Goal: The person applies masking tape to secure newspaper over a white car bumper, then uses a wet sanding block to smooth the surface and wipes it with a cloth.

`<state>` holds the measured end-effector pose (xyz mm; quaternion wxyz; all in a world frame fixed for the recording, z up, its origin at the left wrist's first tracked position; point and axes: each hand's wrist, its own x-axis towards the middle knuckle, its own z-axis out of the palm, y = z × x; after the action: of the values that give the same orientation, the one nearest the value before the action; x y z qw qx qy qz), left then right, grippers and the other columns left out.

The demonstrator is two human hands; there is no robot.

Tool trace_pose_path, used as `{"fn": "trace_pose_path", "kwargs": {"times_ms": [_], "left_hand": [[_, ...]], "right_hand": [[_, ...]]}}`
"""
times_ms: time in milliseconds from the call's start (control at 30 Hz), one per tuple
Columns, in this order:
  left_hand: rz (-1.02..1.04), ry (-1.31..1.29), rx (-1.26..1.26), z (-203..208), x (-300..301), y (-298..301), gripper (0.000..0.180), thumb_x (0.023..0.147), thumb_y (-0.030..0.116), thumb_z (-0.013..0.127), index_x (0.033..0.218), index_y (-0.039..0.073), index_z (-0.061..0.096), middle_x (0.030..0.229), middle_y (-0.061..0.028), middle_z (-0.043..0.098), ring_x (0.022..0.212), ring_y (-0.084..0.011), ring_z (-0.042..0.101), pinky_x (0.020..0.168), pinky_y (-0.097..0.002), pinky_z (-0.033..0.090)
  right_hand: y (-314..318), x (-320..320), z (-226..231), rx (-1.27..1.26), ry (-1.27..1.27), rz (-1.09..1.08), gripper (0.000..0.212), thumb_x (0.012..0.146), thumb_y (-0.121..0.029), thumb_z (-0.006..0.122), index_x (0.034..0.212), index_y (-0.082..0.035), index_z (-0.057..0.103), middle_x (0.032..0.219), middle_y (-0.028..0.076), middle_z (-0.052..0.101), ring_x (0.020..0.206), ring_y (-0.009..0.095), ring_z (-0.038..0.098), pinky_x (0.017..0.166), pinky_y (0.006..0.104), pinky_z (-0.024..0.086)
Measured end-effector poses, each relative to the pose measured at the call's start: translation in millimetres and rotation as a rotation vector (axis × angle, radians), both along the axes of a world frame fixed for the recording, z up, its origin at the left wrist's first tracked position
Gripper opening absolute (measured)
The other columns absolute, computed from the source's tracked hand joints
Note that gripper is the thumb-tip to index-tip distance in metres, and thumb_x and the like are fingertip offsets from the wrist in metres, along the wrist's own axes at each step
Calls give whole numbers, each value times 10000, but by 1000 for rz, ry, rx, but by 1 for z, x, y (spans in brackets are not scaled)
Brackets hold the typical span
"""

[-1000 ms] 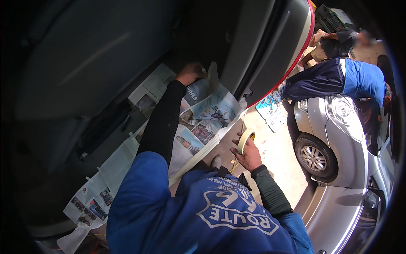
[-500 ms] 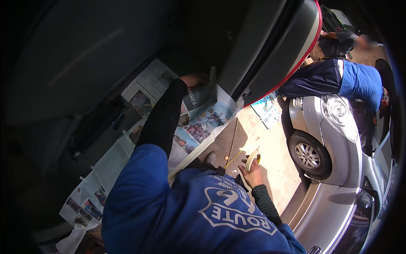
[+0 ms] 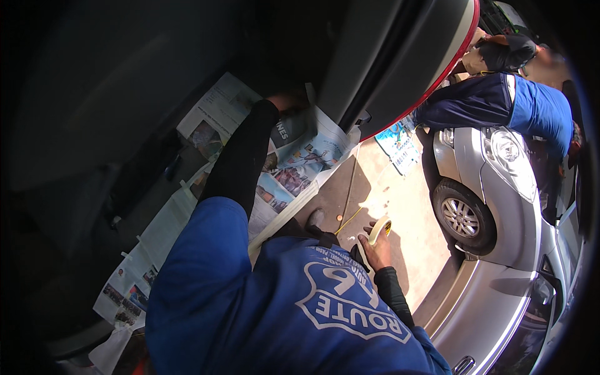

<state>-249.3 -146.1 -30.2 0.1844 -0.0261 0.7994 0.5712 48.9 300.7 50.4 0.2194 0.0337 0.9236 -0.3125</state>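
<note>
Fingers of R hand (image 3: 379, 253) are bent round the tape (image 3: 376, 230), a pale roll, so that grip is closed on it; some fingertips are hidden behind the ring, & can't see any strip pulled off. L hand (image 3: 286, 102) is in deep shade & blurry, so can't tell how far open it is or if it pinches anything; it's at the far part of the paper (image 3: 294, 178), left of the panel (image 3: 397, 81) w/ the red edge. Pale flap (image 3: 310, 94) stands up btwn L hand & panel; contact unclear. Key relation: L hand is the nearer one to panel & to the paper's far end, while the tape is w/ R hand, well apart, below the panel's red edge, over the sunlit floor (image 3: 390, 200). Paper lies below-left of the panel, one corner close by the panel's lower tip; its pale-edged long side slants from there down-left toward the blue shirt (image 3: 212, 262). Roll is tilted, its long way as seen slanting up-right, i.e. approx. the same lean as the panel. More sheets (image 3: 131, 284) lie farther down-left of the panel. Blue sheet (image 3: 400, 150) is on the floor just below the red edge; right of the panel, a co-worker (image 3: 540, 112) bends over the silver car (image 3: 506, 200).
</note>
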Motion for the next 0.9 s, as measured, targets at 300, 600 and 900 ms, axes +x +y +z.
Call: {"fn": "trace_pose_path", "kwargs": {"times_ms": [300,600,900], "left_hand": [[-202,401,-661,1,-3,4,384,1055,252,528,1351,60,678,1318,-175,706,1153,-313,681,1045,-414,522],[789,489,-349,65,150,-100,402,941,432,740,1013,38,775,863,-93,748,827,-200,721,757,-357,558],[2518,-547,-245,-57,840,194,334,985,323,650,824,31,652,725,-73,638,612,-197,629,547,-371,498]], "right_hand": [[19,-26,13,31,-7,53,402,934,-182,767,1260,27,658,1180,213,747,1111,329,718,978,416,548],[84,-128,-114,-49,-445,690,218,967,-215,741,1037,-8,749,775,119,738,740,206,711,679,351,554],[102,-197,-163,397,-812,1175,259,988,-269,706,1128,-51,715,919,103,707,838,245,705,764,441,602]]}}
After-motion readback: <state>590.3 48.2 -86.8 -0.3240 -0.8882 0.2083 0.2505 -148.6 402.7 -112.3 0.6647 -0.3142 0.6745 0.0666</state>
